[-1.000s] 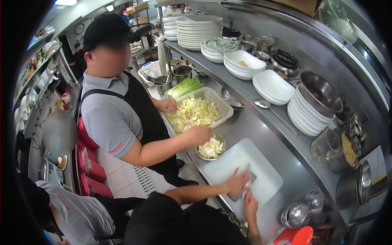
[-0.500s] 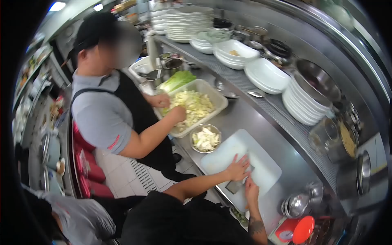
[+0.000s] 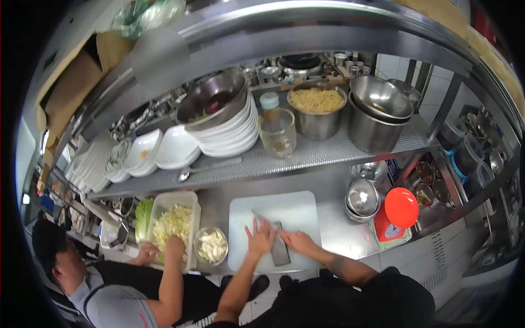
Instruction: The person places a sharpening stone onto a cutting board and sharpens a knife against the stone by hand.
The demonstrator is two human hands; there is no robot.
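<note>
On a white cutting board (image 3: 306, 210) lies a dark grey rectangular sharpening stone (image 3: 281, 252), lengthwise toward me. A knife (image 3: 256, 214) rests across the stone, its tip pointing to the far left. My left hand (image 3: 260, 239) lies flat with its fingers spread and pressed onto the blade. My right hand (image 3: 297, 241) is closed at the near right end of the knife, around its handle, which is mostly hidden. Left of the board stands a metal bowl (image 3: 199, 259) of cut pale vegetable pieces.
At left, a co-worker (image 3: 120, 295) has both hands at a plastic tub (image 3: 194, 210) of chopped cabbage. To the right are stacked metal bowls (image 3: 362, 198) and a red scale (image 3: 387, 228). A shelf (image 3: 322, 164) above holds plates, a glass jar (image 3: 277, 133) and pots.
My view has swung to the right and now faces the counter and shelf squarely. Both my hands stay at the knife over the stone.
</note>
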